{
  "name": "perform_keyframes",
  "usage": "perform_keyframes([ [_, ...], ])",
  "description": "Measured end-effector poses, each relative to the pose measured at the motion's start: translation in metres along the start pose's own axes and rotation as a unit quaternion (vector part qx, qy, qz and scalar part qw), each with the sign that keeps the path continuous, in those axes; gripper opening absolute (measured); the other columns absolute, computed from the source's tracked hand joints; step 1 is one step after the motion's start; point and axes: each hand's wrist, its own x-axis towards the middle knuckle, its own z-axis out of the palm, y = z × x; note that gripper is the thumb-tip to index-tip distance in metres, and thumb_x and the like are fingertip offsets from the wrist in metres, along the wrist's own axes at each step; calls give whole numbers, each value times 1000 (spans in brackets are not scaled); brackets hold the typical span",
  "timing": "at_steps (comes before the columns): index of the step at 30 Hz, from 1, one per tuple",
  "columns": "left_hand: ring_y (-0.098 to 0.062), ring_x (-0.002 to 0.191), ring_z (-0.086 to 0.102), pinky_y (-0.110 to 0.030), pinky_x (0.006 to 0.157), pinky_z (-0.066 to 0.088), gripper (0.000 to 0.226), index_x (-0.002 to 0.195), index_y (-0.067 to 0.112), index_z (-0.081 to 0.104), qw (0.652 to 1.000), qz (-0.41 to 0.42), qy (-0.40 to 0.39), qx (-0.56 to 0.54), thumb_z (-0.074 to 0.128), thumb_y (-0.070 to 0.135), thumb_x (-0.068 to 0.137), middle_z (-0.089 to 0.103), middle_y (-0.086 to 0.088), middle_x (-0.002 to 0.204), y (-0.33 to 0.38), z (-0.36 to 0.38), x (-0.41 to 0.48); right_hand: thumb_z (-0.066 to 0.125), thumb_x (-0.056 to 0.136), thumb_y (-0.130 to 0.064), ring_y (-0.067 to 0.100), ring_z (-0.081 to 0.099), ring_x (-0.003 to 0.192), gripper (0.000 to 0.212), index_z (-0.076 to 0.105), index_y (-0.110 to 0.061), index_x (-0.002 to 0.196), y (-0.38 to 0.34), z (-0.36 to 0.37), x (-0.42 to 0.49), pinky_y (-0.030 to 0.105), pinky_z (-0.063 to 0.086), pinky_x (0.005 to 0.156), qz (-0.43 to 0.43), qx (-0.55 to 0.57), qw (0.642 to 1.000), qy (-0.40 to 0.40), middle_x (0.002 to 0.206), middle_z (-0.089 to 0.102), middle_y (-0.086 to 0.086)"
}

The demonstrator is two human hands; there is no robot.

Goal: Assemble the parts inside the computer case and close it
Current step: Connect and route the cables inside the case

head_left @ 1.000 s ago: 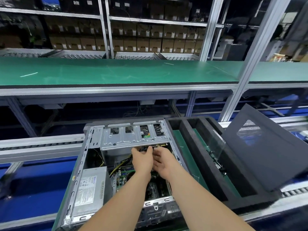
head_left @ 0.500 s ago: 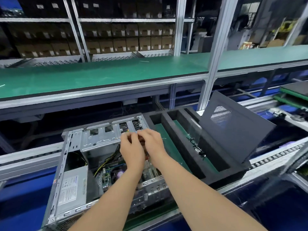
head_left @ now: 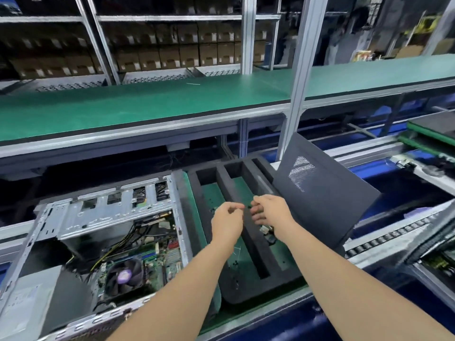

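Note:
The open computer case (head_left: 49,217) lies on its side at the left, showing its motherboard, CPU fan (head_left: 125,274) and power supply (head_left: 24,306). Its dark grey side panel (head_left: 325,205) leans tilted at the right of a black foam tray (head_left: 248,244). My left hand (head_left: 227,219) and my right hand (head_left: 269,210) hover close together over the tray's middle rib, fingers curled. A small dark piece (head_left: 248,206) shows between their fingertips, and both seem to pinch it. It is too small to identify.
Small loose parts (head_left: 267,233) lie in the tray's right slot. A green-topped shelf (head_left: 147,107) runs across behind, with an upright metal post (head_left: 295,94). A roller conveyor (head_left: 394,235) passes right. Another unit (head_left: 433,257) sits at the far right edge.
Both hands have come up out of the case from under the drive cage and moved right, to above the foam tray. The view has swung right with them.

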Motion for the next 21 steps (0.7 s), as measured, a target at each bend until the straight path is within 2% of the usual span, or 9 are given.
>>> perform_keyframes([
  [3,-17,91,69,-32,76,58,31,94,32,72,997,-45,26,53,48,13,91,71,8,103,-23,26,13,60,97,-7,23,57,57,17,72,1,87,53,-34,35,33,51,56,59,-35,995,72,68,64,12],
  [5,-15,86,66,-19,61,49,31,96,30,71,994,-63,30,83,48,11,92,70,7,103,-42,43,20,57,97,-6,29,65,75,20,75,1,98,95,-54,50,41,59,73,104,-101,985,90,84,72,16],
  [7,-9,82,62,-10,51,40,29,99,27,70,991,-75,37,108,49,7,92,68,9,101,-58,59,27,54,100,-12,33,65,109,28,72,-7,121,125,-66,58,37,54,93,139,-203,969,36,120,71,15],
  [9,-9,88,62,-7,57,38,27,97,25,70,988,-83,57,120,54,4,92,68,10,99,-71,78,36,52,100,-12,31,59,122,40,59,-12,140,140,-68,67,32,49,95,137,-271,952,-26,136,62,10],
  [12,-10,90,63,-12,70,41,25,96,24,73,982,-76,80,156,64,2,89,69,8,95,-78,100,50,51,98,-5,29,62,113,39,58,-12,136,146,-65,81,34,50,94,61,-315,947,-26,123,66,9],
  [14,-11,86,62,-16,76,42,27,97,24,74,975,-72,91,188,65,1,87,66,3,97,-82,109,60,50,97,-3,27,63,102,36,59,-17,129,145,-64,90,33,49,87,12,-329,944,-15,110,67,8],
  [18,-3,74,51,-11,61,36,31,93,30,69,965,-79,101,229,65,1,84,57,-4,99,-89,117,71,57,101,-8,26,65,94,45,53,-25,142,141,-60,106,33,49,81,-77,-325,939,-77,103,71,9],
  [21,-2,75,52,-9,57,33,33,89,35,66,960,-99,96,242,66,3,83,55,-1,100,-88,117,75,60,104,-16,26,68,96,24,69,-15,126,138,-57,120,34,51,84,-95,-341,932,-81,103,75,9],
])
